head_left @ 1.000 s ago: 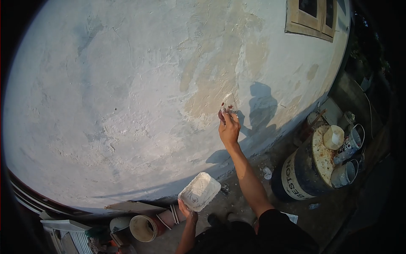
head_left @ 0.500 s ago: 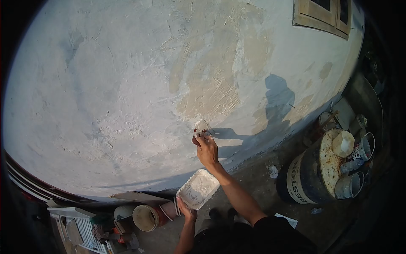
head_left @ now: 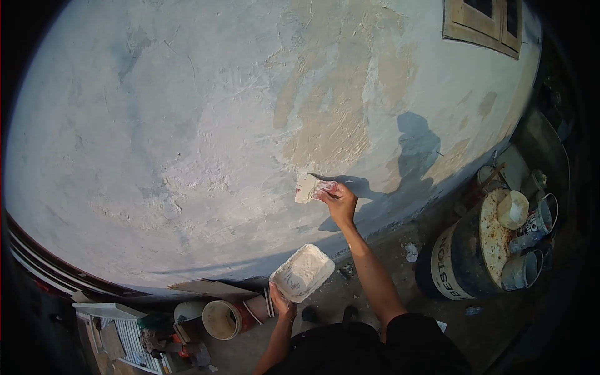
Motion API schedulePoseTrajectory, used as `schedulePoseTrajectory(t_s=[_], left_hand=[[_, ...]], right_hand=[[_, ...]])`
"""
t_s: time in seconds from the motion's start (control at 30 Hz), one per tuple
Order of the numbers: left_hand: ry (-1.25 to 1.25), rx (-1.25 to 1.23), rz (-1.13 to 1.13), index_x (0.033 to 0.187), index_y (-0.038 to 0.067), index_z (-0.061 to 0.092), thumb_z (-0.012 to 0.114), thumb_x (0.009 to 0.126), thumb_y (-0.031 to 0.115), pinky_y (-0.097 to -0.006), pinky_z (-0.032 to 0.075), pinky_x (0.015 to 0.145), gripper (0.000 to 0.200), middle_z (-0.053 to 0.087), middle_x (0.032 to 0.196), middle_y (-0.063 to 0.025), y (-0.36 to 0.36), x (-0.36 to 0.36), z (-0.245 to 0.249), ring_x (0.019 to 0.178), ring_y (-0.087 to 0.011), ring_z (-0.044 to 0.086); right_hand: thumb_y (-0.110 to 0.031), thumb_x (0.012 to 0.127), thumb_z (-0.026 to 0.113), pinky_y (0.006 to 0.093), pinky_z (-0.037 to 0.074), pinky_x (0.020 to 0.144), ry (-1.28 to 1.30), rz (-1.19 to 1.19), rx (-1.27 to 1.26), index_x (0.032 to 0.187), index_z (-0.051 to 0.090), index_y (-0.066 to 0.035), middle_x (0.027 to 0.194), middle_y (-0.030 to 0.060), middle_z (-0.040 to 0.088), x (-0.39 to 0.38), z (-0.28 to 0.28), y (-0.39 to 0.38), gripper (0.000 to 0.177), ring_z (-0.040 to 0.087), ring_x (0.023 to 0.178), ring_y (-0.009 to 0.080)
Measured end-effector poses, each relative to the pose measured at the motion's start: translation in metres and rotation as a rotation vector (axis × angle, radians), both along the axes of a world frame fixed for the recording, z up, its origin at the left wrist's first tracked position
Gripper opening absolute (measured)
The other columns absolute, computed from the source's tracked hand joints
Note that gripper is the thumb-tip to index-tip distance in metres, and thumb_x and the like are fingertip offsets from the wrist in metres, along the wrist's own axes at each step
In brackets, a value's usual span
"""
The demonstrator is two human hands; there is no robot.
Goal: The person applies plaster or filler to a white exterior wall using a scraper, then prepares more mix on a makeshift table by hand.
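Note:
My right hand (head_left: 341, 203) grips a putty knife (head_left: 306, 188) by its reddish handle, which is smeared with white. Its broad blade carries pale filler and lies against or very close to the wall (head_left: 219, 134); exact contact is hard to tell. Just above the blade, a beige patch with rough ridges covers part of the white, uneven surface. Lower down, my left hand (head_left: 282, 302) holds a white rectangular tray (head_left: 328, 259) by its near left side. Whitish paste coats the inside of the tray.
To the right stands a dark drum (head_left: 447, 256) with a plastic jug (head_left: 512, 209) and metal pails (head_left: 520, 274) on its rusty top. An open bucket (head_left: 220, 320) sits lower left, near a white slatted frame (head_left: 122, 340). A wooden-framed window (head_left: 481, 37) is upper right.
My right hand has moved right and slightly up, turning the putty knife from upright to sideways, blade pointing left. The tray in my left hand sits slightly further right and higher in view.

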State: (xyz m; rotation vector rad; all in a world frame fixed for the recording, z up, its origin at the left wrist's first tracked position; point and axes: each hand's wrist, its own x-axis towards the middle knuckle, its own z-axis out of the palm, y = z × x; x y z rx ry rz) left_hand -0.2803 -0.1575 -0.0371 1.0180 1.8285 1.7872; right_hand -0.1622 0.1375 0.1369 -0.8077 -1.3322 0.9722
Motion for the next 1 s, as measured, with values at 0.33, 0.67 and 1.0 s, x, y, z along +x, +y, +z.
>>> schedulePoseTrajectory(t_s=[0.33,0.67,1.0], left_hand=[[-0.556,0.151,-0.036,0.132,0.003,0.046,0.03,0.101,0.053,-0.0428,0.044,0.102,0.061,0.053,0.128,-0.0136,0.025,-0.043,0.01,0.118,-0.026,0.055],[-0.861,0.21,-0.236,0.135,0.004,0.044,0.029,0.102,0.05,-0.0483,0.044,0.102,0.058,0.051,0.133,-0.0162,0.035,-0.042,0.069,0.121,-0.0331,0.053],[-0.901,0.123,-0.246,0.129,0.004,0.048,0.03,0.102,0.049,-0.0452,0.046,0.099,0.056,0.055,0.127,-0.0151,0.024,-0.043,0.057,0.115,-0.0306,0.057]], right_hand=[[-0.005,0.073,0.079,0.0273,0.043,0.054,-0.056,-0.271,-0.09,0.072,0.058,0.0,0.061,0.0036,0.062,-0.009,-0.024,0.016,0.022,0.051,0.055,0.0073],[-0.002,0.078,0.076,0.0253,0.049,0.062,-0.086,-0.254,-0.103,0.084,0.062,0.002,0.079,0.0074,0.069,0.052,-0.042,0.016,0.016,0.062,0.071,0.0075],[0.002,0.087,0.059,0.0359,0.054,0.078,-0.298,-0.597,0.273,0.115,0.06,0.008,0.104,0.0226,0.067,0.089,0.071,0.0,0.028,0.068,0.096,0.0323]])
